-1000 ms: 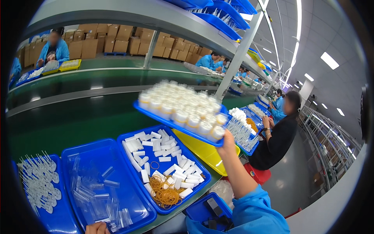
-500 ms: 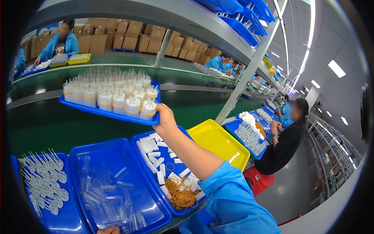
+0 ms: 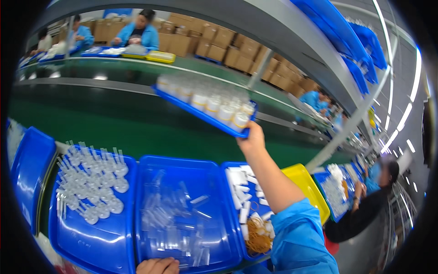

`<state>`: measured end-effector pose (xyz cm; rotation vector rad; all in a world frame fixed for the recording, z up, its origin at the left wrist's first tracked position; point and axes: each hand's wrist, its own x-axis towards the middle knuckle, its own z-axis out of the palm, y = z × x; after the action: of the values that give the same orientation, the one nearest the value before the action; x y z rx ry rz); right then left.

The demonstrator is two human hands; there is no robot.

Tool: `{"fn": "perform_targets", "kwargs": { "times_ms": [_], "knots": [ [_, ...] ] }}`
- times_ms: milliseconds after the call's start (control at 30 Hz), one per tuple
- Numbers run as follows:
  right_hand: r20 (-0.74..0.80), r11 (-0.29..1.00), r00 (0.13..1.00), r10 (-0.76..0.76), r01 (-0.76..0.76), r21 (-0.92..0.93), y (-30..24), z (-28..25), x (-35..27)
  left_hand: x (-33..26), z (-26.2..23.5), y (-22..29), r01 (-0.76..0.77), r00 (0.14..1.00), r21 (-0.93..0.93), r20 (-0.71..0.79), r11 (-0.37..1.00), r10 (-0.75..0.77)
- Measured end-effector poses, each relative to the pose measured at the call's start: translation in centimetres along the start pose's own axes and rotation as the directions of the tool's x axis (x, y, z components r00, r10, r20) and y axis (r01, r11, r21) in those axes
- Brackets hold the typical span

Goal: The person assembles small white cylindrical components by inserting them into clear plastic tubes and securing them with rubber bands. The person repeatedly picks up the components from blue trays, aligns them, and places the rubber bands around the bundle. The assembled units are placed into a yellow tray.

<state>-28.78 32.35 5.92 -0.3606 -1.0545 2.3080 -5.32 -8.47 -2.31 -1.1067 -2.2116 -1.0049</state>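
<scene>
Resting your left hand (image 3: 158, 266) at the near rim of the clear-strip tray (image 3: 224, 239); grip: can't tell. Farther out, your right hand (image 3: 252, 138), fingers closed on one corner, holds a blue tray (image 3: 200, 115) of white bundles (image 3: 212, 106) above the green belt (image 3: 114, 121). Level support seems called for. Beyond: metal post (image 3: 261, 69), possible snag; co-worker (image 3: 149, 41); cartons (image 3: 225, 44).

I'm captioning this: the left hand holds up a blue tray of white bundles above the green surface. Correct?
Wrong hand: in the head view, the right hand holds up the blue tray of white bundles above the green surface.
</scene>
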Motion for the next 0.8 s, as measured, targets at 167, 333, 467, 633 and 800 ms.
{"fn": "perform_targets", "kwargs": {
  "times_ms": [167, 333, 467, 633, 800],
  "knots": [
    [-0.163, 0.998, 0.986, -0.025, 0.034, 0.055, 2.0, 0.3, 4.2, -0.4, 0.0, -0.3, -0.016, 0.999, 0.000, -0.032, 1.000, 0.016],
    [-0.213, 0.990, 0.976, -0.037, 0.066, 0.128, 4.2, -1.1, 7.2, -0.2, 0.0, -0.4, -0.013, 0.999, -0.009, -0.046, 1.000, 0.012],
    [-0.308, 0.978, 0.951, 0.041, 0.024, 0.206, 5.2, -1.6, 9.6, -0.1, 0.2, -0.5, -0.007, 1.000, -0.019, -0.031, 1.000, 0.006],
    [-0.327, 0.938, 0.945, -0.024, 0.135, 0.320, 9.6, -2.9, 11.6, -0.1, 0.0, -0.6, -0.017, 0.999, -0.023, 0.031, 1.000, 0.018],
    [-0.521, 0.992, 0.853, 0.032, 0.037, 0.121, 10.8, -5.2, 11.3, 0.3, -0.2, -0.7, -0.016, 0.996, -0.024, 0.087, 1.000, 0.018]
  ]
}}
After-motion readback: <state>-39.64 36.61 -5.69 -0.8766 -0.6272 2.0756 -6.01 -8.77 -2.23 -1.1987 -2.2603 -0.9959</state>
